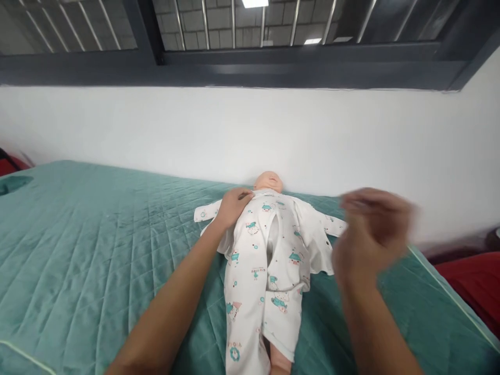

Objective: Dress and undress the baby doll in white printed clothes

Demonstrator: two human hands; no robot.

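Observation:
A baby doll (269, 180) lies on its back with its head against the wall. White printed baby trousers (250, 260) cover its front up to near the neck. One bare doll leg (279, 359) shows below a short trouser leg. Beneath, a matching baby shirt (318, 245) spreads open, its sleeves out to both sides. My left hand (234, 207) is at the upper left edge of the clothes, fingers bent and closed on the cloth. My right hand (371, 234) is raised to the right of the doll, over the shirt's right side, and blurred by motion; its fingers look curled.
A green quilted cover (117, 250) lies under the doll. Behind it rises a white wall (156, 130) with a dark window frame (250, 70) and metal bars. Red cloth (472, 281) is beyond the right edge, and a red item (10, 165) at the far left.

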